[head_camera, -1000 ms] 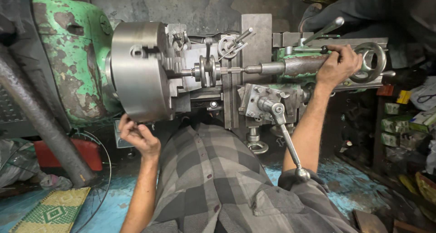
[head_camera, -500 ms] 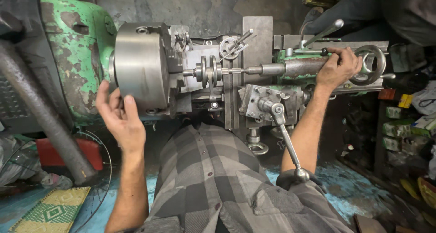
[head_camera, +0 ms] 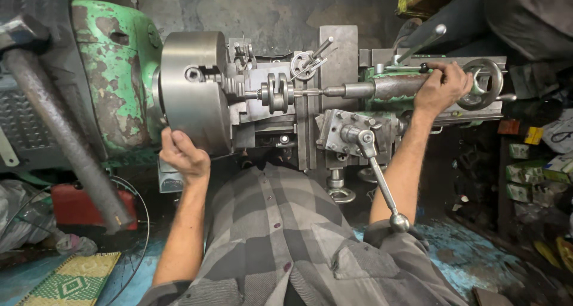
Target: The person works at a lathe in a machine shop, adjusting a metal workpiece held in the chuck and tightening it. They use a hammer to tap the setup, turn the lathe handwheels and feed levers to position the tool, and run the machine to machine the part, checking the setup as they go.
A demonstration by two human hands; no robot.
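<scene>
A: Gripping the chuck [head_camera: 194,91] from below, the left hand [head_camera: 184,157] has its fingers curled against the lower rim of that big steel drum. That is the thing the person works on, and it sits at the left end of the lathe, against the chipped green headstock [head_camera: 116,73].

B: And the right hand [head_camera: 443,86]?

A: Well to the right of the chuck, closed over the top of the tailstock [head_camera: 394,86], fingers wrapped round a small black lever there. Just past the knuckles, farther from the chuck, stands the spoked handwheel [head_camera: 484,82].

B: Is anything held in the chuck?

A: A short grooved metal piece [head_camera: 276,93] sticks out to the right of the chuck. A thin bit [head_camera: 307,92] from the tailstock points at its end; whether they touch cannot be told.

B: What lies below that?

A: Right of the chuck and lower, the grey carriage block [head_camera: 352,130], with a long ball-ended handle [head_camera: 382,184] hanging down from it toward the person's grey checked shirt [head_camera: 280,240].

B: And on the other side?

A: Left of the chuck, beyond the headstock, a rusty pipe [head_camera: 62,127] slants down toward a red box [head_camera: 74,203] on the floor, with a green woven mat [head_camera: 74,279] near it.
</scene>
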